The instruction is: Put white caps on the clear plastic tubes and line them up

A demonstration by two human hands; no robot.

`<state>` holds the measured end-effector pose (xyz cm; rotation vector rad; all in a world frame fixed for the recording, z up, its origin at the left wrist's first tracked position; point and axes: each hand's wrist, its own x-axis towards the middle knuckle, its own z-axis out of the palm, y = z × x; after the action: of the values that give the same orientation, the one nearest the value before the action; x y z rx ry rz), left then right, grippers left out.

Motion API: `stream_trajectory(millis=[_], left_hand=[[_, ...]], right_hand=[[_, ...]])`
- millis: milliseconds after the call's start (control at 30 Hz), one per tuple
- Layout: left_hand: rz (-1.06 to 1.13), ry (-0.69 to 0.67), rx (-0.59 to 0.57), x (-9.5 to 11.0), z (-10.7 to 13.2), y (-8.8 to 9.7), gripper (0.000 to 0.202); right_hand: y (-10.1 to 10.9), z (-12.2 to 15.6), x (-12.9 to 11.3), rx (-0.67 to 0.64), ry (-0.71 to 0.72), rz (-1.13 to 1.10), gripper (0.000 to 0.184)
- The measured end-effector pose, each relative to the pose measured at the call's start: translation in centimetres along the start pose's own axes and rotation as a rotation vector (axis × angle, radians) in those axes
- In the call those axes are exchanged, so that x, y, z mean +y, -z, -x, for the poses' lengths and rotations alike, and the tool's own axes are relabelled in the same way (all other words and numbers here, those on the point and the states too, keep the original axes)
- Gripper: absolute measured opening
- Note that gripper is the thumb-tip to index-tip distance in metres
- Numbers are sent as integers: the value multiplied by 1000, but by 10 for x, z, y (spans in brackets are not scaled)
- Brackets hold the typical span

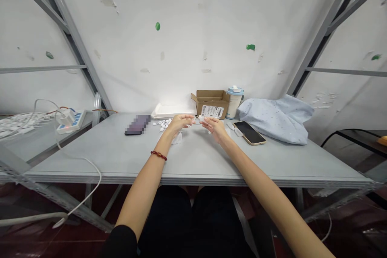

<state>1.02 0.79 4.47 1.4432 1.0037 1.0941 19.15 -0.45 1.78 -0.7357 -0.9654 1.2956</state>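
Small white parts (165,123) lie left of the cardboard box (225,107). At its front left, the left hand (180,122) curls, its grip unclear. Before the box, a whitish piece (201,118) sits pinched in the right hand (213,125). Right of the box stands a cup (234,104).

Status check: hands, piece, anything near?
Right hand pinching small white piece; left hand close by, grip unclear. Piece details too small to tell. Loose white bits by left hand, gold-edged phone beyond right.
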Motion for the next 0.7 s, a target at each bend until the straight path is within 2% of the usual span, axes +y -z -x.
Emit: stream_trajectory(millis=[333,700], left_hand=[[-119,28,-70,1,3,-1,37],[-184,-35,-101,1,4,-3,31]], right_hand=[[-3,3,-2,-30,-31,72,33],[-5,6,-3,-78,-31,180,39]])
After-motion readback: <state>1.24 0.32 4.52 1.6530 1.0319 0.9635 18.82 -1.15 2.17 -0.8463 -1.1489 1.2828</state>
